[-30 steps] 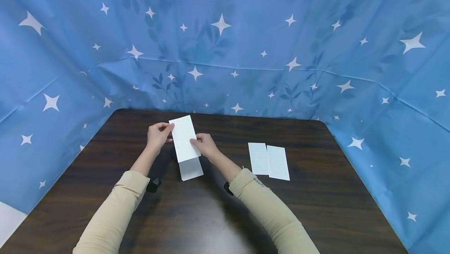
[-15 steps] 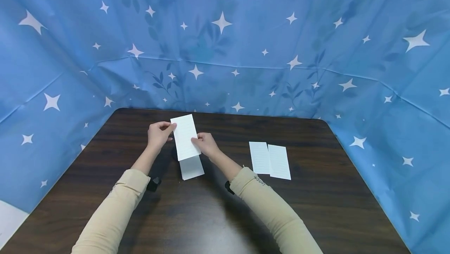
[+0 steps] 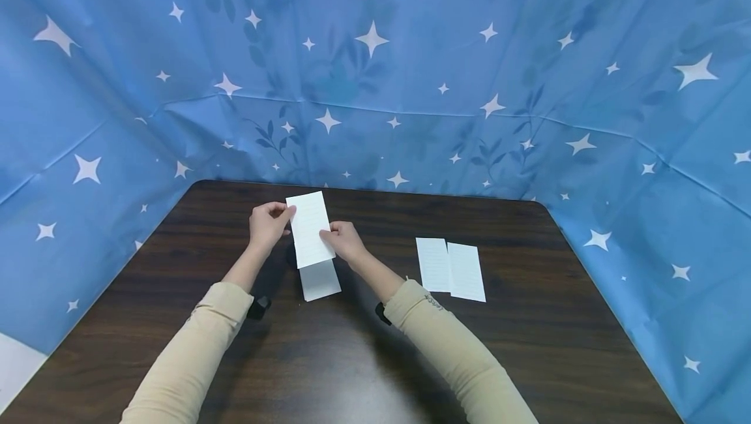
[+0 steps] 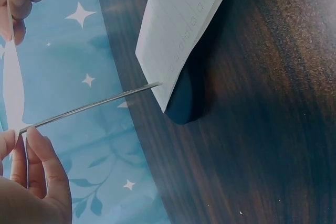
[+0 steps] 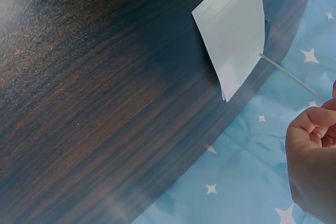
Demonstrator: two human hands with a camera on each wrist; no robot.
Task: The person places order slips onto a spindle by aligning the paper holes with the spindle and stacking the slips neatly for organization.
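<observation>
Both hands hold a white lined slip of paper (image 3: pixel 311 235) above a bill spike. The left hand (image 3: pixel 268 225) pinches its upper left edge, and the right hand (image 3: pixel 344 241) pinches its right edge lower down. In the left wrist view the spike's thin metal rod (image 4: pixel 94 107) rises to the slip at the left fingertips; whether it pierces the slip I cannot tell. More slips (image 4: pixel 178 30) sit low on the rod, over a dark round base (image 4: pixel 186 95) partly hidden by them. The right wrist view has the right hand (image 5: pixel 310 161) beside the rod's upper part.
Two lined slips (image 3: pixel 433 265) lie side by side on the dark wood table (image 3: pixel 328 359), to the right of the right hand. A blue curtain with white stars (image 3: pixel 375 85) hangs behind the table.
</observation>
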